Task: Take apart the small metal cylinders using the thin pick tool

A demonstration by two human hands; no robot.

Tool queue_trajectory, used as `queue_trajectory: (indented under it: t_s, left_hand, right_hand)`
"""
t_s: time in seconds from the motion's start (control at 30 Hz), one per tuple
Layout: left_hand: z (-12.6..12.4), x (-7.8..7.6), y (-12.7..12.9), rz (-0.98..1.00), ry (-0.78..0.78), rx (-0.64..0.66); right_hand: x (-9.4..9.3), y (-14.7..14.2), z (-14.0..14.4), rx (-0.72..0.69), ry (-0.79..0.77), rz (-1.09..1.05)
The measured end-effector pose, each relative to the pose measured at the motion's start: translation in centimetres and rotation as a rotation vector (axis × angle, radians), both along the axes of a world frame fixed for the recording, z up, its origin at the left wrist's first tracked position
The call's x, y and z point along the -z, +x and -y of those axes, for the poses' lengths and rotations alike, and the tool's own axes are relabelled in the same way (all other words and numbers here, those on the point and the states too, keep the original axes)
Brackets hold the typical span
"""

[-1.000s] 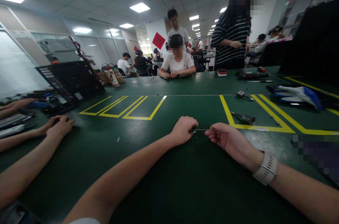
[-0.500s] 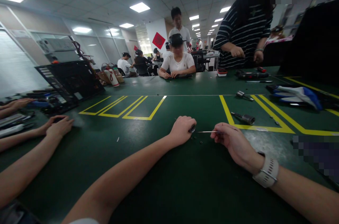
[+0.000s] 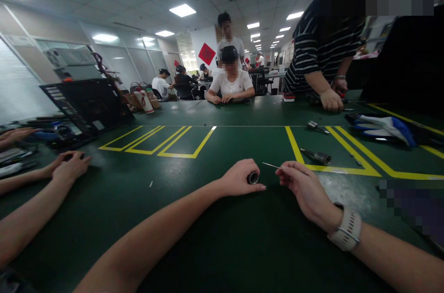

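Cylinder (image 3: 253,177) held inside curled left grip (image 3: 241,177); thin rod (image 3: 271,165) jutting leftward from pinching right grip (image 3: 304,186).

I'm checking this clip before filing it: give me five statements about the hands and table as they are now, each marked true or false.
1. The left hand holds a hollow metal cylinder. True.
2. The thin rod sits inside the metal cylinder. False: the right hand holds it, its tip apart from the metal cylinder.
3. A pale wristband is on the left wrist. False: it is on the right wrist.
4. A white-and-blue glove lies on the table. True.
5. The tape on the table is red. False: it is yellow.
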State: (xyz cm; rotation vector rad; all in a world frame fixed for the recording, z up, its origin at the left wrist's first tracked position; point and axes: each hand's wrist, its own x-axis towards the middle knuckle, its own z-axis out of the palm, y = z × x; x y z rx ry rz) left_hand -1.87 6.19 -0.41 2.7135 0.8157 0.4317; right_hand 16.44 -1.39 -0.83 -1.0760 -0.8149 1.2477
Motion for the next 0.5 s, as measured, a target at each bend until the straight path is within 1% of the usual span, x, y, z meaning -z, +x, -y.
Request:
queue_trajectory:
  t_s: [0.1,0.23,0.3,0.4,0.5]
  left_hand:
    - [0.2,-0.1,0.1,-0.045,0.037,0.068]
    - [0.4,-0.5,0.1,-0.051,0.036,0.100]
    - [0.7,-0.7,0.1,-0.048,0.032,0.108]
    - [1.0,-0.8,0.1,-0.015,0.036,0.106]
    - [1.0,-0.7,0.0,0.059,0.020,0.062]
  right_hand:
    - [0.6,0.0,-0.1,-0.004,0.003,0.081]
    - [1.2,-0.1,-0.1,-0.062,0.013,0.221]
    - [1.1,-0.3,0.0,-0.084,0.044,0.262]
    - [0.5,-0.6,0.3,-0.090,0.089,0.402]
    - [0.1,-0.8,0.5,-0.105,0.104,0.505]
